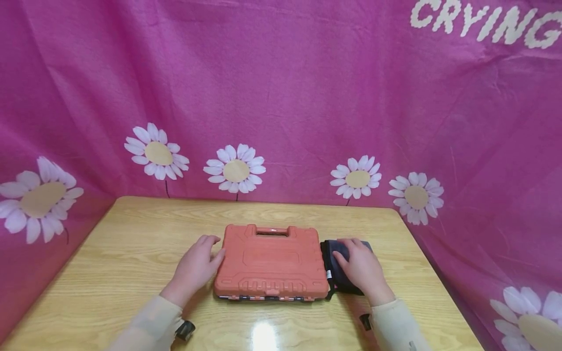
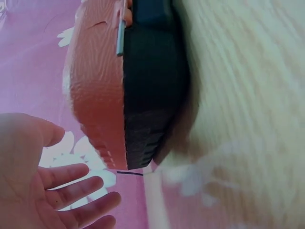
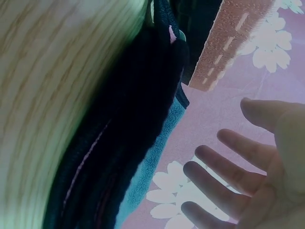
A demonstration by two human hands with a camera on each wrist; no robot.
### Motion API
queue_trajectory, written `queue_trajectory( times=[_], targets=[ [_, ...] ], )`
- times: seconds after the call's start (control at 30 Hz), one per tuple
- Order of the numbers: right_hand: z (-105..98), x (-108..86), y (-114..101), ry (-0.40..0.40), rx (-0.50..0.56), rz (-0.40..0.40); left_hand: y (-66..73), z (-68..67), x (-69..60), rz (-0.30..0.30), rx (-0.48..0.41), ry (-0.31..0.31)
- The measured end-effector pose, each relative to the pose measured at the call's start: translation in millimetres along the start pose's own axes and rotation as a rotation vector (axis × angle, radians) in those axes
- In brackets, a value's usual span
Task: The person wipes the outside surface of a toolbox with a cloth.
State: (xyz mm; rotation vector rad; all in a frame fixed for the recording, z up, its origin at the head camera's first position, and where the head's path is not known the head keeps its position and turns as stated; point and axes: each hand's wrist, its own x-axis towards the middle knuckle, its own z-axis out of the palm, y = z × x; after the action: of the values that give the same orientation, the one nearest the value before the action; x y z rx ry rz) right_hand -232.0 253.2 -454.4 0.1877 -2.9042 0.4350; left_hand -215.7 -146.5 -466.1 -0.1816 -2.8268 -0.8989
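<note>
An orange carrying case (image 1: 281,258) with a black lower half (image 2: 152,71) lies flat on the wooden table, its handle (image 1: 272,231) toward the back. Beside its left edge is my left hand (image 1: 197,263), fingers spread and loosely bent, holding nothing; the left wrist view shows a gap between the fingers and the case. Against the case's right side lies a folded dark cloth item (image 3: 124,119), grey-blue on top with black edges. Over it hovers my right hand (image 1: 362,265), its relaxed fingers apart from the fabric in the right wrist view.
The wooden table (image 1: 110,273) reaches back to a pink curtain (image 1: 298,97) printed with white daisies, which also hangs along both sides. Dark wrist devices sit under both sleeves, one (image 1: 185,330) at the left and another (image 1: 365,321) at the right.
</note>
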Motion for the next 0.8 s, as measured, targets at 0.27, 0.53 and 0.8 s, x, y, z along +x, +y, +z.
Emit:
queue_trajectory(
  times=[0.27,0.53,0.8],
  targets=[
    [4,-3.3,-4,-0.096,-0.049,-0.030,-2.6,18.5,1.1,-0.031,-0.090,-0.004],
    [9,-6.7,-5,-0.233,-0.069,-0.097,-2.6,27.4,-2.1,-0.088,-0.199,-0.023],
    [14,-7.8,-2,-0.289,-0.035,-0.112,-3.6,31.9,-0.3,-0.139,-0.263,-0.044]
  ],
)
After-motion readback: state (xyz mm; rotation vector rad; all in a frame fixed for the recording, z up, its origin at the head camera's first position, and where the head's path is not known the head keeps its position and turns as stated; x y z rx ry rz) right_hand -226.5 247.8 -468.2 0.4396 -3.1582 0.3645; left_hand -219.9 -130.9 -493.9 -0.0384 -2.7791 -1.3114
